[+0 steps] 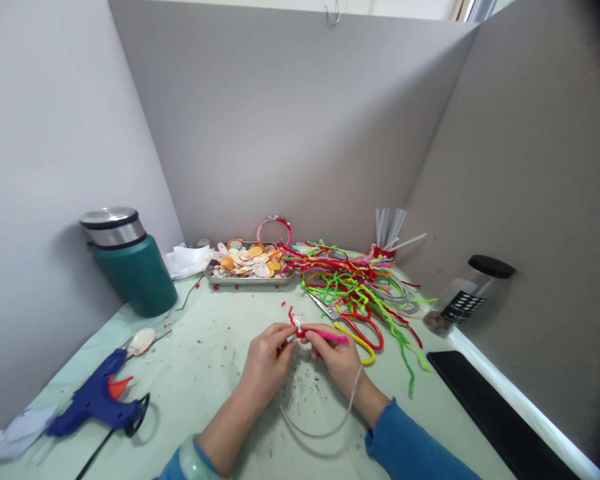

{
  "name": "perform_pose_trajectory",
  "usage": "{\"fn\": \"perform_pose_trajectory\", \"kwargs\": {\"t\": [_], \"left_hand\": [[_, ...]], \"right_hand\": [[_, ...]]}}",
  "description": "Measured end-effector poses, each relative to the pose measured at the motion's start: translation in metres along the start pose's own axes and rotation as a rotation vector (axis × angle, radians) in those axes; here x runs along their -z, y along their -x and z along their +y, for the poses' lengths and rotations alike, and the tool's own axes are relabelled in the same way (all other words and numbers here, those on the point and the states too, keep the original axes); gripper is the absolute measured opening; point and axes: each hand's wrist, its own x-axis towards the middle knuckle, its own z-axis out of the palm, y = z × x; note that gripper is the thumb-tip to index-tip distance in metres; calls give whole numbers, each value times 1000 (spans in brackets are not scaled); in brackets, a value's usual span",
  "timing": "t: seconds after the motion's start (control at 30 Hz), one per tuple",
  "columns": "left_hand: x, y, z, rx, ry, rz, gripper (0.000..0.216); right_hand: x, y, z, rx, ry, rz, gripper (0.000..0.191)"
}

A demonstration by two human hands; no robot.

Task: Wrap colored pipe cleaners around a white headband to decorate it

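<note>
My left hand point(269, 357) and my right hand point(334, 357) meet over the middle of the table, both closed in a pinch. Between them is a thin grey-white hoop point(314, 437), whose bare part curves below my hands. A fuzzy pink pipe cleaner section point(334, 337) runs along it at my right fingers. The red pipe cleaner point(291, 313) sticks up by my left fingertips, beside a small whitish piece. Fingers hide exactly how these join. Scissors point(353, 327) with red and yellow handles lie just beyond my right hand.
Behind stand a metal tray point(250, 281) of shells, a wrapped hoop point(290, 233), piled pipe cleaners point(350, 273) and glue sticks point(393, 227). At left are a green flask point(135, 273) and blue glue gun point(97, 397); at right, a clear jar point(463, 303) and black slab point(490, 407).
</note>
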Motion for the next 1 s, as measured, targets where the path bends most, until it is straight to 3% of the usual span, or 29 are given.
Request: {"fn": "perform_pose_trajectory", "kwargs": {"t": [0.17,0.27,0.47,0.67,1.0], "left_hand": [[1,0,4,97,138,-1,20],[1,-2,4,247,201,27,19],[4,-5,6,468,389,9,24],[5,-6,10,513,558,-4,29],[2,-6,0,547,735,-39,30]], "right_hand": [[0,4,-6,41,31,-65,21],[-1,4,-5,64,64,-88,24],[-1,2,3,277,331,-25,17],[2,3,2,282,440,-24,19],[0,4,-3,344,468,-176,9]]}}
